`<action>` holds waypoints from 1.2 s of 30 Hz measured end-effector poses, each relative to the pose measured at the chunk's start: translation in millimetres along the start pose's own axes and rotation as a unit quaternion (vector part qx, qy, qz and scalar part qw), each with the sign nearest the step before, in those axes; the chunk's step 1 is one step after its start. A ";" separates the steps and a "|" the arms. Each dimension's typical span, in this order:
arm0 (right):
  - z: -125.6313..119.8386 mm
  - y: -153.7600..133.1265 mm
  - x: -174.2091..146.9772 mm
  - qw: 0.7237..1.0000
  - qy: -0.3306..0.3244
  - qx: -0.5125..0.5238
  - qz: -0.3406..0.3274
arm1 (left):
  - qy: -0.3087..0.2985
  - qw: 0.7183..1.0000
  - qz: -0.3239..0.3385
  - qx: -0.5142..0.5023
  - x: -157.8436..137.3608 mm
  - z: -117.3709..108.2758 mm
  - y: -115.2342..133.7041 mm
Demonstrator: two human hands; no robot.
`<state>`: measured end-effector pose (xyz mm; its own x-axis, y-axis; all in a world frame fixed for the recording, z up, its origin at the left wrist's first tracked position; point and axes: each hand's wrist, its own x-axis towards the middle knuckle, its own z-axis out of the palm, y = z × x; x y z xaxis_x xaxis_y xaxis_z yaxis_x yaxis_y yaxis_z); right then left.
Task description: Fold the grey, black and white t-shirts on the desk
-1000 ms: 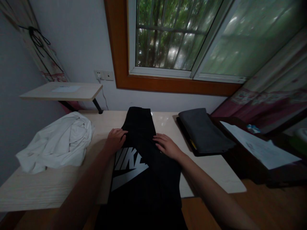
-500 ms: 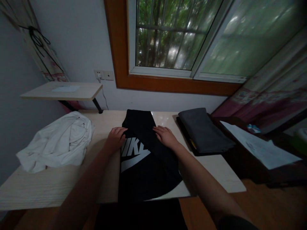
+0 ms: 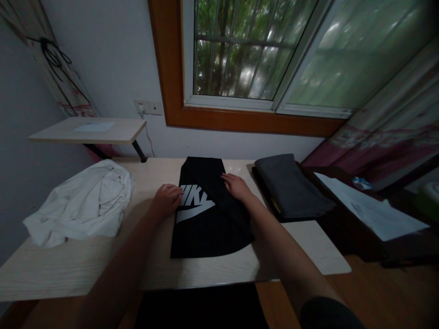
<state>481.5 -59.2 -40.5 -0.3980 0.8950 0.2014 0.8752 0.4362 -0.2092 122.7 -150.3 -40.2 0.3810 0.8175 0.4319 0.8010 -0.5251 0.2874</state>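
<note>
Black folded garment (image 3: pixel 206 233) lies central on the table (image 3: pixel 103 269), printed side up. Left hand (image 3: pixel 166 199) curls at its left edge; cannot tell whether it pinches. Right hand (image 3: pixel 237 186) rests extended, unclamped, at right edge. Judgement: light, even pressure should straighten edges without wrinkling.

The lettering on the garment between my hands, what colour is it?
Light grey; the lettering shows in the head view.

1. We see a small raised shelf (image 3: pixel 58 132) bearing a paper sheet (image 3: pixel 94 127).
2. We spot a wall socket (image 3: pixel 156 108) beside the brown window frame (image 3: pixel 219 119).
3. We notice a curtain (image 3: pixel 32 23) tied with black cord (image 3: pixel 44 43).
</note>
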 end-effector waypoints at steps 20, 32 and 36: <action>-62.4 28.3 -96.2 0.943 -0.151 0.267 0.125 | 0.029 0.999 0.017 0.016 -3.5 8.8 -7.5; -108.0 -114.6 -94.5 0.923 -0.007 0.380 -0.057 | 0.022 0.999 0.002 -0.029 -2.5 4.2 -2.3; -88.4 -156.9 -94.5 0.930 -0.035 0.316 -0.183 | 0.015 0.998 -0.001 -0.063 -3.7 1.0 2.7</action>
<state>406.1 -220.4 57.9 -0.6741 0.6694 0.3122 0.3498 0.6616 -0.6632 123.9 -154.5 -41.8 0.3628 0.8125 0.4564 0.7369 -0.5499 0.3931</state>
